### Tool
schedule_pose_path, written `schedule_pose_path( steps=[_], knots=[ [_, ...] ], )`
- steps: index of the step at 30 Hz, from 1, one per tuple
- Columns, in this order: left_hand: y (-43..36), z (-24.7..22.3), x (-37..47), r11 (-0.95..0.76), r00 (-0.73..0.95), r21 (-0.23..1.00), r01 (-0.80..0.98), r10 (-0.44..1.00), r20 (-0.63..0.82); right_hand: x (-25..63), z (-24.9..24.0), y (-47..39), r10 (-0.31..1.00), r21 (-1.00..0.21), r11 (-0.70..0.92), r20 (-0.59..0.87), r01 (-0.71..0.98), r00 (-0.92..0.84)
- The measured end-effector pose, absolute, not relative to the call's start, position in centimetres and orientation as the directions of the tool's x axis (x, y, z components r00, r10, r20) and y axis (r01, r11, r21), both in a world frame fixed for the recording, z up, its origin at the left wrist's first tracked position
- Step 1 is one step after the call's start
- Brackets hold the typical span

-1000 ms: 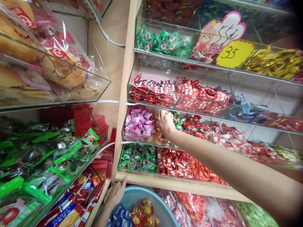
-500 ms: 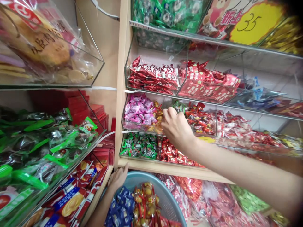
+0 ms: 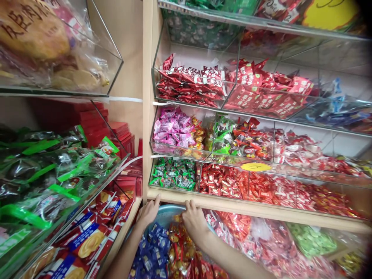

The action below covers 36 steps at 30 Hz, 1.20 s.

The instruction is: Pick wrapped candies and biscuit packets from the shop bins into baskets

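Below the shelf sits a blue-grey plastic basket (image 3: pixel 171 209) holding blue-wrapped candies (image 3: pixel 152 252) and gold-and-red wrapped candies (image 3: pixel 181 254). My left hand (image 3: pixel 148 212) is closed on the basket's left rim, thumb pointing up toward the shelf board. At the far right rim is my right hand (image 3: pixel 195 220), its bent fingers closed over the edge; the fingertips' undersides are hidden. Above the hands, clear bins hold pink-purple candies (image 3: pixel 171 128), small gold candies (image 3: pixel 198 133) and green-wrapped candies (image 3: pixel 174 173).
A wooden shelf board (image 3: pixel 232 202) runs just above the basket. Left of it, an angled clear bin holds green-edged packets (image 3: pixel 66 162), with red boxes (image 3: pixel 119 131) behind. Bags of pink-and-white candy (image 3: pixel 270 244) lie to the right. A yellow price tag (image 3: pixel 255 166) hangs on a bin.
My right hand has come down from the bin with the small gold candies to the basket's rim. My left hand stays at the left rim. The view has shifted slightly.
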<state>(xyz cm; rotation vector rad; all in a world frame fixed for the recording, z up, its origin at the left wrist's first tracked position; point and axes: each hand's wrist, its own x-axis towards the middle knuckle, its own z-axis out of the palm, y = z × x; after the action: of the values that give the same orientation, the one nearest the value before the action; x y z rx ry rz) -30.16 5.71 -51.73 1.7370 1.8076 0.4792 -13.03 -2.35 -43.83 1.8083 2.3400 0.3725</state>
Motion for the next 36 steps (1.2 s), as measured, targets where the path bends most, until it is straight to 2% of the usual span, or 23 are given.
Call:
schedule_pose_path(
  steps=[4,9,14,18,23,28,32,36],
  knots=[
    [5.8,-52.1,-30.2,0.076,0.028,0.633,0.771,0.988,-0.152,-13.9,-47.9,-0.5,0.981,0.177,0.193,-0.011,0.965,-0.194],
    [6.1,-52.5,-30.3,0.066,0.036,0.612,0.788,0.988,-0.152,-13.3,-49.0,0.1,0.986,-0.002,0.144,-0.09,0.99,-0.144],
    [6.0,-52.0,-30.3,0.049,0.044,0.59,0.806,0.989,-0.142,-9.7,-49.5,-1.5,0.995,-0.256,0.09,-0.013,0.963,-0.096],
    [6.0,-51.9,-30.3,0.039,0.047,0.573,0.819,0.99,-0.134,-6.5,-51.0,-3.1,0.999,-0.436,0.012,-0.027,0.9,-0.026],
    [6.1,-52.3,-30.3,0.039,0.048,0.571,0.82,0.989,-0.136,-5.2,-52.7,-4.9,0.999,-0.536,-0.02,-0.037,0.844,0.0],
    [6.0,-52.4,-30.4,0.04,0.048,0.567,0.823,0.989,-0.139,-5.3,-53.8,-5.6,0.991,-0.648,0.074,0.134,0.758,0.018],
    [5.9,-52.2,-30.4,0.038,0.046,0.556,0.83,0.99,-0.137,-4.9,-54.4,-5.3,0.96,-0.663,0.192,0.28,0.724,0.002],
    [5.8,-51.9,-30.3,0.03,0.06,0.545,0.838,0.988,-0.145,-4.7,-53.8,-5.0,0.949,-0.678,0.203,0.313,0.706,0.028]
  ],
)
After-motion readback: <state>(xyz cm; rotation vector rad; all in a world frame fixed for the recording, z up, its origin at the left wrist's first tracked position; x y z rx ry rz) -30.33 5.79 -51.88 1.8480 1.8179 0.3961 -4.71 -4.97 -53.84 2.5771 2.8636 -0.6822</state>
